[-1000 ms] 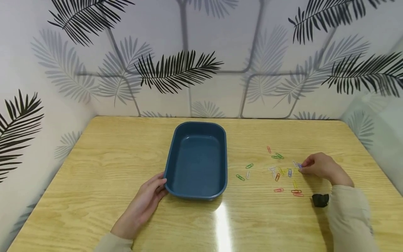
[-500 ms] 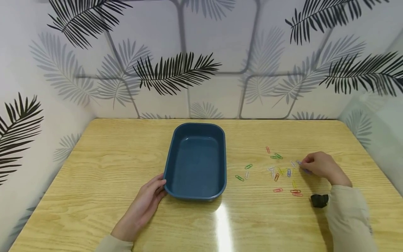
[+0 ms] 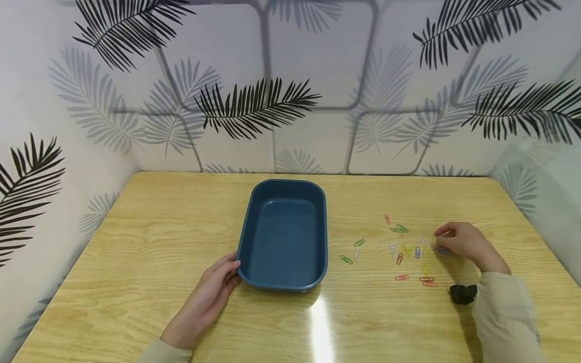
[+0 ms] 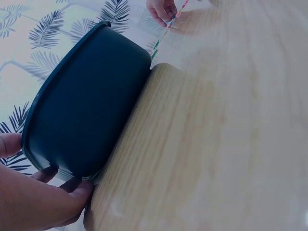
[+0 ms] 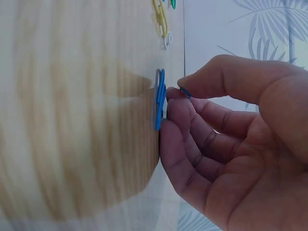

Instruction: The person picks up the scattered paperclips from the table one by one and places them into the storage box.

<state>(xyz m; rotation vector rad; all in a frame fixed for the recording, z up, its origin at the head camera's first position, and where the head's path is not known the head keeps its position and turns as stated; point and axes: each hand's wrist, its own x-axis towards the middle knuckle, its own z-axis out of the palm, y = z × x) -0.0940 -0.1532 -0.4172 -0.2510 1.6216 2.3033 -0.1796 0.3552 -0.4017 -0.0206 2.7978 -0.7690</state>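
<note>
A deep blue plastic tray [image 3: 286,242] stands on the wooden table. My left hand [image 3: 212,291] grips its near left corner, thumb at the rim and fingers curled against the outside, as the left wrist view also shows. Over on the right, my right hand [image 3: 469,245] pinches a small blue paper clip [image 5: 185,92] between thumb and forefinger, mostly covered by the fingertips. Another blue paper clip [image 5: 160,100] lies on the table right beside those fingers. White, yellow, red and green paper clips are scattered to the left of this hand, among them a white clip [image 3: 424,240].
A small black object [image 3: 463,294] sits by the right sleeve. Two green clips, one of them a green paper clip [image 3: 346,259], and a white one lie nearest the tray's right side. A leaf-patterned wall [image 3: 308,136] rises behind the table [image 3: 181,212].
My right hand has shifted slightly right, away from the white clip. The blue clip it was touching on the table is now between its thumb and forefinger. The left hand stays on the tray.
</note>
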